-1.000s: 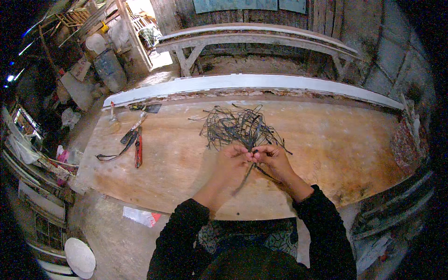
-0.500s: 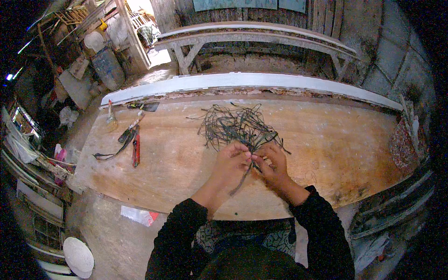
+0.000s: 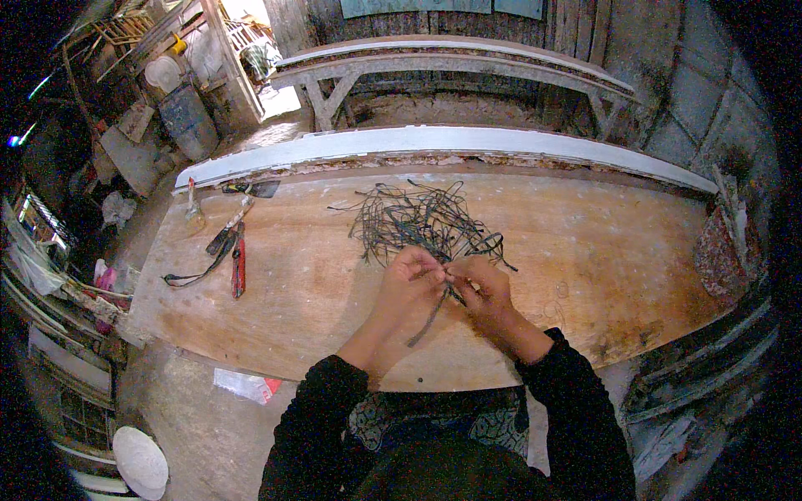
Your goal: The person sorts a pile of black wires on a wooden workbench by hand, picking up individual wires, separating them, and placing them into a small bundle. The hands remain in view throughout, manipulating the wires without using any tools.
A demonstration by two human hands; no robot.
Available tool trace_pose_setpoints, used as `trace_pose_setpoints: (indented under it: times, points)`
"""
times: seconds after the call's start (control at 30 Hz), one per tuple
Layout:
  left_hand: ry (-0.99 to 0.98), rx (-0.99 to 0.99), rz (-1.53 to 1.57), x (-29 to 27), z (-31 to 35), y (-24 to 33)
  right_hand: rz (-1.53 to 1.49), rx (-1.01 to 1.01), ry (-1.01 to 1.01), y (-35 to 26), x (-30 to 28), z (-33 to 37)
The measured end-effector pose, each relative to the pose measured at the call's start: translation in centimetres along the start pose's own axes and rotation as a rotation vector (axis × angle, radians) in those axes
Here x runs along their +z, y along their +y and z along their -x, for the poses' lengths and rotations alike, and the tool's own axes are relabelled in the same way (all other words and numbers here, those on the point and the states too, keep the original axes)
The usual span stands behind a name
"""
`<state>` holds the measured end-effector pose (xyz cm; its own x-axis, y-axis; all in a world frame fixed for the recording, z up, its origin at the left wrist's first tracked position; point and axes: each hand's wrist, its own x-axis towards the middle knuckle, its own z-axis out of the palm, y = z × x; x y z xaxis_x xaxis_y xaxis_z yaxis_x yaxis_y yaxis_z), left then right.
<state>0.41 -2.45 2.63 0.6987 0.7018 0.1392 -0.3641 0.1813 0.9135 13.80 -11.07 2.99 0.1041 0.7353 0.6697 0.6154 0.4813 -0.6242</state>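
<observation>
A tangled bundle of thin dark cords (image 3: 418, 219) lies spread on the wooden tabletop (image 3: 317, 242), its strands gathering toward my hands. My left hand (image 3: 412, 271) is closed, fingertips pinching the gathered end of the cords. Right beside it, my right hand (image 3: 480, 282) pinches the same spot, so the fingertips of both hands meet. A loose dark cord tail (image 3: 426, 324) hangs below the fingers toward the near edge. Exactly how the strands cross between the fingertips is hidden.
At the left of the table lie a red-handled cutter (image 3: 239, 263), a dark strap (image 3: 196, 277) and a brush (image 3: 193, 215). A long white-topped board (image 3: 418, 138) runs along the far edge. A red speckled bag (image 3: 720, 259) stands at the right end. A bench (image 3: 451, 63) stands beyond.
Both hands stay at the gathered cords, with the fingertips shifting slightly. The whole view has moved a little; the things on the table lie as before.
</observation>
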Motion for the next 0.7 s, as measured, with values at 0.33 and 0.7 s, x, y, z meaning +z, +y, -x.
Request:
trace_pose_setpoints:
  times: [0.33, 0.7]
  points:
    - [0.012, 0.342, -0.73, 0.6, 0.7, 0.3, -0.948, 0.806, -0.09, 1.2, -0.4, -0.6]
    - [0.068, 0.101, -0.515, 0.4, 1.0, 0.2, -0.929, 0.806, -0.015, 0.5, -0.2, -0.6]
